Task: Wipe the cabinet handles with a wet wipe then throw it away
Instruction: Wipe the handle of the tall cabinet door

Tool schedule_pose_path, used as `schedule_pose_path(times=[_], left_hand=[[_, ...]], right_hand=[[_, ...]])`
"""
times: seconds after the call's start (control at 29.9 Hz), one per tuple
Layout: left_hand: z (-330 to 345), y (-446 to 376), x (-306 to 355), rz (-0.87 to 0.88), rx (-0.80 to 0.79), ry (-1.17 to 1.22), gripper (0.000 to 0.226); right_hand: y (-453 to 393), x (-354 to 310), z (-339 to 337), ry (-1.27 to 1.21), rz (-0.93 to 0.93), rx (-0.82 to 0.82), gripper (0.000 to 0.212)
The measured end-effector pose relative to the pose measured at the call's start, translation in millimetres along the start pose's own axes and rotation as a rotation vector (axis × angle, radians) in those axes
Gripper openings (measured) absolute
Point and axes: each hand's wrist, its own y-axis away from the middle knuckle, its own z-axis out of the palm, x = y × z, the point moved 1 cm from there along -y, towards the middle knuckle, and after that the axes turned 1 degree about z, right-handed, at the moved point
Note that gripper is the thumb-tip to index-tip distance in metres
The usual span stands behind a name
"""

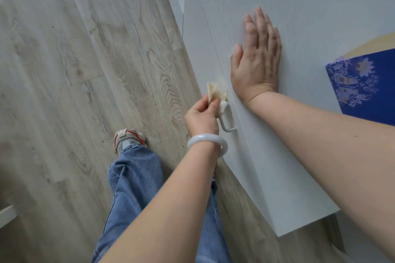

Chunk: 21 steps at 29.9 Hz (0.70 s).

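Against white cabinet (277,156), wipe (217,92) hides handle (227,123) top

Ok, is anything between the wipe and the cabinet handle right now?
Nothing visible. The left hand pinches the wet wipe right against the upper part of the handle. The right hand lies flat on the cabinet door, off to the side of the handle.

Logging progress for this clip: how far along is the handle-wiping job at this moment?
Mid-wipe. The left hand pinches the wet wipe against the upper end of the white cabinet handle, while the right hand lies flat on the cabinet door, apparently steadying it. The handle's lower end is still uncovered. No other handle and no bin is in view, so earlier wiping cannot be judged; discarding the wipe remains.
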Motion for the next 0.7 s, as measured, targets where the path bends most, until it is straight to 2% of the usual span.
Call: schedule_pose_path(times=[0.1, 0.2, 0.27, 0.33, 0.5, 0.6, 0.7], left_hand=[[-1.1, -5.5, 6.2, 0.058, -0.004, -0.082, 0.015], [5.4, -20.3, 31.4, 0.215, -0.062, -0.347, 0.004], [6.0, -19.5, 33.3, 0.238, -0.069, -0.406, 0.005], [2.5, -10.9, 23.7, 0.193, -0.097, -0.291, 0.002], [-1.8, -7.0, 9.0, 0.028, -0.073, 0.031, 0.023], [-1.7, -0.7, 4.6, -0.085, -0.049, 0.198, 0.027], [-12.0, 9.3, -5.7, -0.174, -0.024, 0.245, 0.029]], right_hand=[[1.2, -0.4, -0.1, -0.005, -0.004, -0.004, 0.057], [0.0, -0.5, -0.3, 0.003, -0.006, -0.007, 0.057], [0.1, -0.9, -1.0, -0.001, -0.001, -0.008, 0.057], [1.1, -1.1, -1.5, -0.001, 0.002, -0.004, 0.057], [0.6, -2.5, -1.3, -0.002, 0.002, -0.007, 0.057], [0.8, -1.5, -1.1, -0.010, -0.001, 0.004, 0.057], [0.8, -1.5, -1.4, -0.019, -0.001, 0.008, 0.057]])
